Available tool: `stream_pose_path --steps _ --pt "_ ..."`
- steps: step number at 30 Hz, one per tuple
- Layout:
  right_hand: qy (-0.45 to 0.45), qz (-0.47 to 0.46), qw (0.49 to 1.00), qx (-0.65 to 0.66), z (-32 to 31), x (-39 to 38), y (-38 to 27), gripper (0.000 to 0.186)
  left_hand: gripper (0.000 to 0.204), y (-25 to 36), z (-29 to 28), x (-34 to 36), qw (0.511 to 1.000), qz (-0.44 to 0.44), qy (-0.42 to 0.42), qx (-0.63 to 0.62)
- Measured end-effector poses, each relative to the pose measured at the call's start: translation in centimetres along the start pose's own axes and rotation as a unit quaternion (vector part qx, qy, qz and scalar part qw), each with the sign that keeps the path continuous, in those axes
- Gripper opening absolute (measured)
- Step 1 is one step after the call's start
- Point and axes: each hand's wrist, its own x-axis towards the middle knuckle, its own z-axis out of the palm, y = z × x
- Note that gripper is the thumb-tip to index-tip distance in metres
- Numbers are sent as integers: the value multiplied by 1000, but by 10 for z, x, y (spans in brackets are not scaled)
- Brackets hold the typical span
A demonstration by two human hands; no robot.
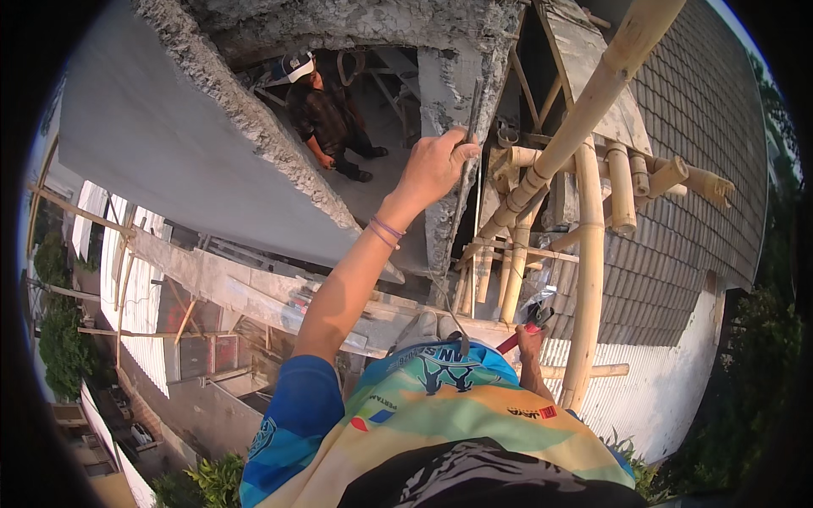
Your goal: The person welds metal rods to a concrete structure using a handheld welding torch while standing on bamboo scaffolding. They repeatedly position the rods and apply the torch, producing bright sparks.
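Nearest us is our own shirt (440, 406), bright blue, yellow and green, filling the bottom of the view. We are up high on bamboo scaffolding (584, 254), looking down a building side.

Our left hand (436, 165) is stretched up and out, its fingers (461, 140) clenched around a thin steel rod (468, 161) that runs down along the broken edge of a rough concrete column (457, 76). The rod's lower part passes down toward our feet; where it ends we cannot tell.

Our right hand (532, 339) sits low by our waist, closed on red-handled pliers (529, 322) (jaws point up and away, nothing visibly between them). The pliers are well apart from the rod.

Progress, as we judge it: the rod is gripped and held against the column, the tool is in hand but not applied. No tie or cut on the rod shows, so the tool work looks not yet done.

Another person (326, 110) in a white helmet stands on the slab beyond the concrete wall (195, 152). A tiled roof (694, 169) lies to the right.
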Motion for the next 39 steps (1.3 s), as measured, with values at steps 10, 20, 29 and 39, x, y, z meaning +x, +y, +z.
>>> stream_pose_path --steps 10,20,29,39 --pt "-1 7 999 -40 2 -3 0 35 29 -7 4 -3 999 47 26 9" --pt "3 -19 1000 -19 -2 0 14 60 26 -22 12 -18 997 -31 -72 -8" --pt "44 6 998 -47 2 -1 4 79 27 -14 19 -16 999 -6 -23 34" --pt "39 5 999 -32 12 13 27 77 23 -13 22 -15 997 -40 -38 44"
